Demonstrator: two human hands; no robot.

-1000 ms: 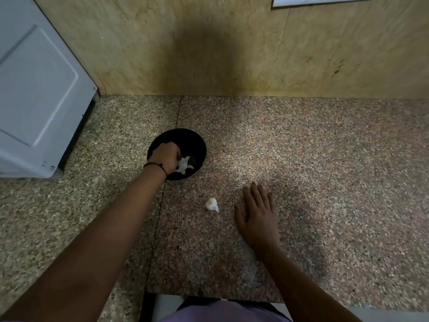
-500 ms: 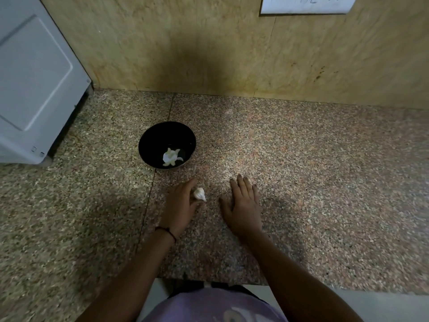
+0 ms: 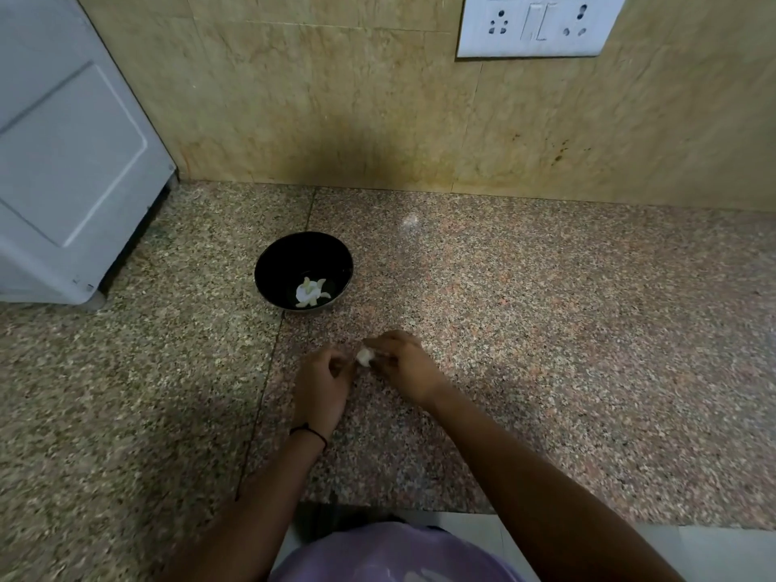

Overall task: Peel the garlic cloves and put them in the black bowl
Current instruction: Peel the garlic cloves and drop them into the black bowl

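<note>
Just beyond the right hand, a black bowl holds pale garlic pieces. That hand pinches a white garlic clove; the left hand curls beside it, grip unclear.

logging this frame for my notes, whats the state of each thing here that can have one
garlic clove: held between both hands, skin on or off unclear
left hand: fingers curled, pinching the clove
right hand: fingers curled, pinching the clove
black bowl: upright on the counter, holding white garlic pieces
wall socket: nothing plugged in, switch position unclear
</note>
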